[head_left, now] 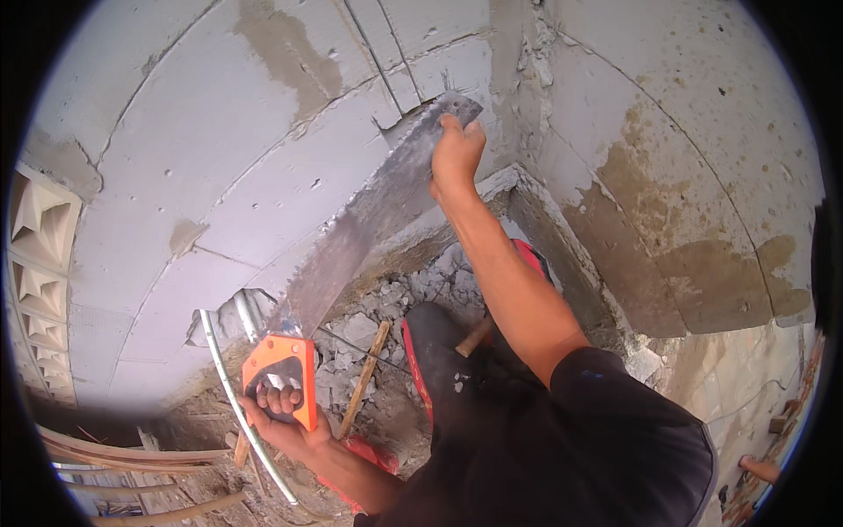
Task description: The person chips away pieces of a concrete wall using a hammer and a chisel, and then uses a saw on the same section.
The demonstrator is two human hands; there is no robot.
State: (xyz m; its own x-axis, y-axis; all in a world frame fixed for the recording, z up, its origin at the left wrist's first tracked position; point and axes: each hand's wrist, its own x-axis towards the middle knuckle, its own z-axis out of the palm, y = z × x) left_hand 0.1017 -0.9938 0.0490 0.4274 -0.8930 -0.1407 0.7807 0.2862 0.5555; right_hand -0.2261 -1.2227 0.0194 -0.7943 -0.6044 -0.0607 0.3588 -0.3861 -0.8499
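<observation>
A hand saw with a wide grey blade (373, 206) and an orange handle (307, 382) lies slantwise along the light grey block wall (255, 228), its toothed edge toward the wall. My left hand (294, 426) is closed around the handle, with fingers through its opening. At the blade's far end, my right hand (457, 158) pinches the tip, thumb pressed on the visible face. Beside that tip is a notch (406, 123) in the wall below two vertical grooves. The blade partly covers the notch. Whether the teeth touch the wall, I cannot tell.
Broken rubble (360, 332) covers the ground by my legs, with a wooden strip (364, 378) on it. A silvery tube (230, 386) stands near my left hand, beside a broken wall opening (224, 323). A wooden tool handle (475, 336) shows by my leg. Poles (167, 514) lie lower left.
</observation>
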